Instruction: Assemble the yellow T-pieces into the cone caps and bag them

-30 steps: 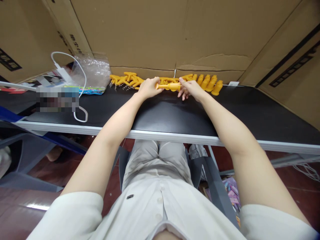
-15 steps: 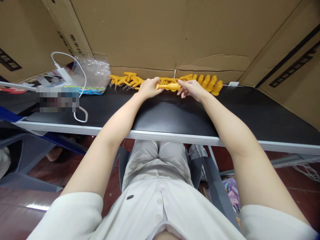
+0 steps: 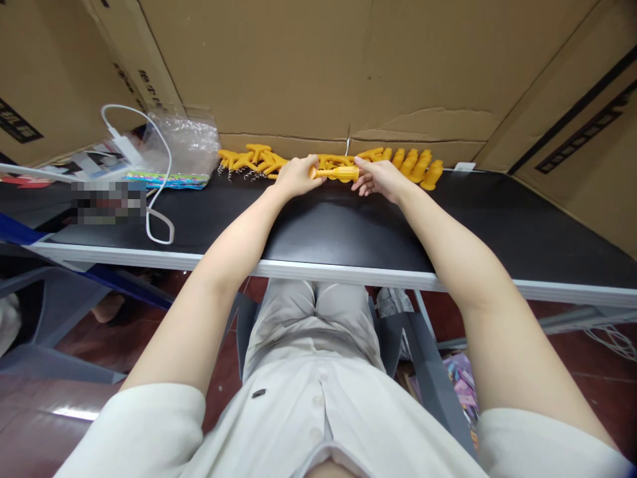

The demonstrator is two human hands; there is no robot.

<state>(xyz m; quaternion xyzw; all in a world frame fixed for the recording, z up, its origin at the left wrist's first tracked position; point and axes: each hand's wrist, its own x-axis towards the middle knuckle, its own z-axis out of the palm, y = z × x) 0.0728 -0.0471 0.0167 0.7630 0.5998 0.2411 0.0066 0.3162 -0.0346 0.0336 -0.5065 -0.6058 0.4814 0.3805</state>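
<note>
Both my hands are over the far side of the black table, with a yellow plastic corkscrew [image 3: 343,173] lying sideways between them. My left hand [image 3: 298,176] is closed around its left end. At the other end, my right hand [image 3: 379,178] has its thumb and forefinger on the wider sleeve part, its other fingers loosely curled. Left of my left hand lie several yellow corkscrew handles [image 3: 259,156] with bare metal spirals. Several yellow ribbed sleeves [image 3: 432,174] stand in a group to the right of my right hand. More yellow handles [image 3: 338,160] lie behind the held piece.
Tall cardboard [image 3: 298,66] walls the table's back and sides. On the left are a clear plastic bag [image 3: 186,143], colourful flat packs [image 3: 184,180], and a white cable [image 3: 169,146] with its plug. The table's pale metal edge [image 3: 343,269] runs before my lap.
Hardly anything differs. My right hand's fingers shift very slightly at the end of the corkscrew; my left hand keeps its hold.
</note>
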